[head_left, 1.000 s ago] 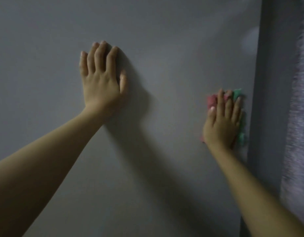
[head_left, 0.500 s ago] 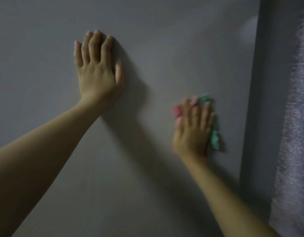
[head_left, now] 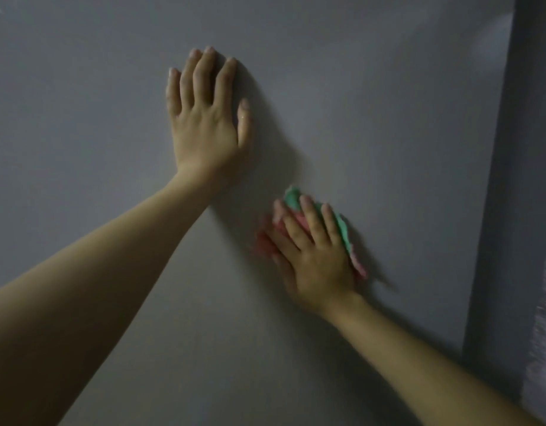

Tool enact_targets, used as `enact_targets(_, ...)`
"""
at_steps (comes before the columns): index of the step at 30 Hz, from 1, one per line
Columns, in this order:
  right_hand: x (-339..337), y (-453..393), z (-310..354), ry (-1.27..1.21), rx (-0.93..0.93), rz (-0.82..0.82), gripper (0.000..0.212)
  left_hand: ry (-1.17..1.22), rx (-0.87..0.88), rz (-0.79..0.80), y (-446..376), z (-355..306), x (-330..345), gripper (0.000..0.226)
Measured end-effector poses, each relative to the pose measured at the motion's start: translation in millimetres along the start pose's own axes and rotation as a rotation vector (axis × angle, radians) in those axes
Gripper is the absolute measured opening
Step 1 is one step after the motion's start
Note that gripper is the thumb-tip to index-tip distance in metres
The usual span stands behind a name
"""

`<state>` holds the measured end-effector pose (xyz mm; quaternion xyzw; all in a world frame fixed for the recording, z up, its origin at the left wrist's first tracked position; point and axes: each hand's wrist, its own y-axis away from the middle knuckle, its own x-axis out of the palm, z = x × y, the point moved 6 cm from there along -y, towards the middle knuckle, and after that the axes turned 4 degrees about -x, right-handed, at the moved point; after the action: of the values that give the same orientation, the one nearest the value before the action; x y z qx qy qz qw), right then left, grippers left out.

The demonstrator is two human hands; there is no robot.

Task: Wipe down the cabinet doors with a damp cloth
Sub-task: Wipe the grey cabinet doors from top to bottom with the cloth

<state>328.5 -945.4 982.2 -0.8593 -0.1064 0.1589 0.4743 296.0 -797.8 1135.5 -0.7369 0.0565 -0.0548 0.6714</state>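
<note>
Both hands lay against the grey cabinet door (head_left: 373,124): the left hand (head_left: 204,124) was flat on it with fingers straight, and the right hand (head_left: 311,256) pressed a cloth (head_left: 342,229) to the panel below and to the right, its fingers extended over the fabric. Most of the cloth was hidden beneath that hand (only green and pink edges showed around the fingers). Dim light and blur softened its outline. Bare door surface stretched from the cloth to the door's right edge, where a darker vertical strip (head_left: 505,210) ran. Beyond it, something pale and fuzzy (head_left: 545,302) was cut off by the frame.
</note>
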Motion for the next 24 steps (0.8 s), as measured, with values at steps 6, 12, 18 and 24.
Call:
enact_targets(6, -14, -5, -44, 0.099, 0.364, -0.081, 0.052, -0.015, 0.000, 0.006, 0, -2, 2, 0.060)
enact_targets(12, 10, 0, 37, -0.035, -0.027, 0.029, 0.047, -0.017, 0.003, 0.006, 0, 0, 2, 0.060)
enact_targets(18, -7, -21, -16, 0.082, 0.362, -0.069, 0.049, 0.152, 0.001, 0.093, -4, 3, -10, 0.062)
enact_targets(24, 17, -65, 73, -0.015, 0.063, -0.018, 0.047, 0.165, 0.050, 0.058, 10, 53, -57, 0.053)
